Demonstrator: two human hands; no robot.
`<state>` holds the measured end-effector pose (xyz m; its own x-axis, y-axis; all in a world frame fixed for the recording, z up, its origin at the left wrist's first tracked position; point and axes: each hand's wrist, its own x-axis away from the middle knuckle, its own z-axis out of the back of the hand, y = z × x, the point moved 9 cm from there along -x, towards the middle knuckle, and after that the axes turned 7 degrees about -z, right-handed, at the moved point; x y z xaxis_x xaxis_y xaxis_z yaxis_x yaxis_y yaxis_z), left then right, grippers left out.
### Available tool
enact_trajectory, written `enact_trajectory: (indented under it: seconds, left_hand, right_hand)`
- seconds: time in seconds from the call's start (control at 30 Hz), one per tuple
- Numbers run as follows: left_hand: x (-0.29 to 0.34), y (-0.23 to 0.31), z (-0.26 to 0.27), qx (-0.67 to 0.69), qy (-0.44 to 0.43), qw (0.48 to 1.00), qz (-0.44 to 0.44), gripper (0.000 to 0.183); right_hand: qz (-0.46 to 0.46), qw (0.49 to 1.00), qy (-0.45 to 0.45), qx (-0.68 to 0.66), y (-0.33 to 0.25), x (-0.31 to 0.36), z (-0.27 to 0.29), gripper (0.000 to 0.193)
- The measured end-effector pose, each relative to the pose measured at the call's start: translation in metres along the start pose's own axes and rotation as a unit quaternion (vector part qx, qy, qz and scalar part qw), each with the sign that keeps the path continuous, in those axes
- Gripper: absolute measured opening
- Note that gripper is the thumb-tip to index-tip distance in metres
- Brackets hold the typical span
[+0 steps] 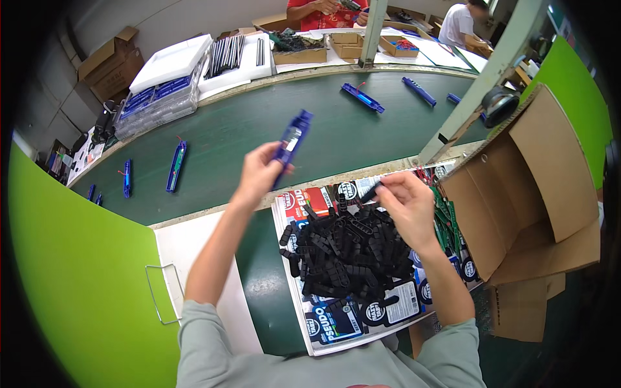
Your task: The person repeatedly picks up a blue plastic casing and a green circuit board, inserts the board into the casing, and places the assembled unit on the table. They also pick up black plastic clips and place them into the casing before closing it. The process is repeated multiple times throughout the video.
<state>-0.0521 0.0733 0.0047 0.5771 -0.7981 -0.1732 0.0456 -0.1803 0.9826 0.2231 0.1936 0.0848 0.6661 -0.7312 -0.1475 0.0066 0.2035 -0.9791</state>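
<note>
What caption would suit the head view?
Left hand lifts a blue part; right hand pinches a black piece above a black pile.

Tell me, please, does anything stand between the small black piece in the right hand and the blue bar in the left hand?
Nothing visible does: the right hand pinches the small black piece, the left hand holds the blue bar raised, with open air between them.
</note>
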Motion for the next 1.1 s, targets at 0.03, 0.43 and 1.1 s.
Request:
enact_trajectory:
  seconds: [0.03, 0.43, 1.1]
  left_hand:
    - [0.011, 0.006, -0.033, 0.038, -0.007, 0.999, 0.000, 0.037]
    - [0.099, 0.064, -0.151, 0.092, -0.035, 0.995, 0.014, 0.028]
    - [0.119, 0.070, -0.141, 0.044, 0.014, 0.999, -0.006, 0.020]
  right_hand:
    - [-0.002, 1.000, 0.020, 0.010, -0.008, -0.003, -0.002, 0.013]
    - [0.223, 0.916, 0.143, 0.301, -0.078, 0.031, 0.005, 0.013]
    - [0.017, 0.943, 0.114, 0.311, 0.017, 0.025, 0.175, 0.021]
